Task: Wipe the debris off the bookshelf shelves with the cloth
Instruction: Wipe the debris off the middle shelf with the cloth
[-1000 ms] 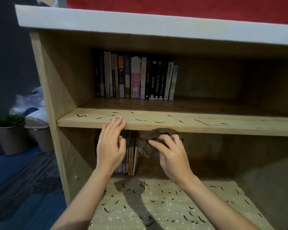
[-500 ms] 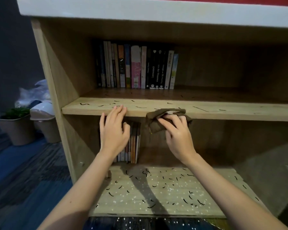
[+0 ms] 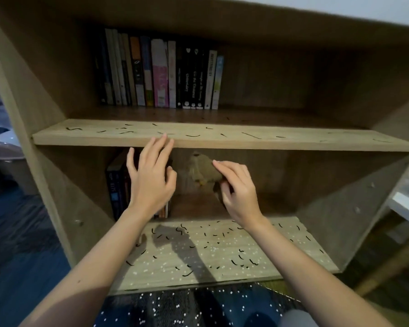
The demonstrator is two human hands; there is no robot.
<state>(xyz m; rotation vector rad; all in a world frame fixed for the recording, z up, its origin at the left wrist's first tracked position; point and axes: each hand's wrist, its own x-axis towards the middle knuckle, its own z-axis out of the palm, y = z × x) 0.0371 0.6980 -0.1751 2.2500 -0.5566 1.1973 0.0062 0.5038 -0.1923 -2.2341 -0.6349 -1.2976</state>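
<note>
Holding cloth: right hand (image 3: 240,192) is pinching the brown cloth (image 3: 204,169); its fingers (image 3: 224,165) are curling over the top of the cloth, and the thumb is hidden beneath.
Cloth position: it is hanging bunched in the lower bay, just under the front edge of the middle shelf (image 3: 246,142). It is blurred, so I cannot tell whether it is touching the shelf.
Left hand (image 3: 149,182): the fingers are stretching out straight and slightly apart, gripping nothing. The tips are touching the middle shelf's front edge, to the left of the cloth.
Debris, middle shelf: black strands (image 3: 193,135) are lying scattered along the top, from the left end to the right.
Debris, bottom shelf (image 3: 293,253): more black strands and white specks (image 3: 165,267) are lying across most of it. Shadows of the arms are falling on its left half.
Books (image 3: 161,74): one row is standing upright at the back left of the upper bay. A few more are standing in the lower bay, partly behind the left hand.
Floor (image 3: 21,232): white specks are also lying on the dark patch in front of the bookshelf (image 3: 40,79).
</note>
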